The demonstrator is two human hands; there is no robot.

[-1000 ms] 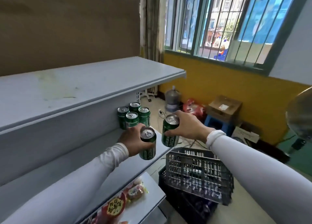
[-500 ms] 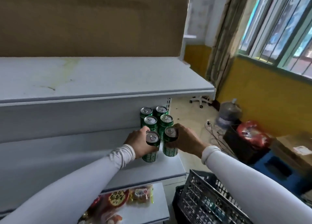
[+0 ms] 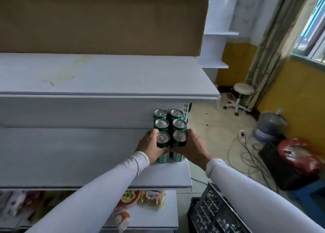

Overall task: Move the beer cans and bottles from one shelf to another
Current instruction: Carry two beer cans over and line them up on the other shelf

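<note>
On middle shelf (image 3: 88, 162) | six cans | hands grip front pair (image 3: 171, 145)

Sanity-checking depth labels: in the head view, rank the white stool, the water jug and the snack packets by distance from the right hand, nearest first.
From the right hand:
1. Snack packets, on the shelf below the hands, slightly left.
2. Water jug, on the floor to the right.
3. White stool, farther back by the curtain.
</note>
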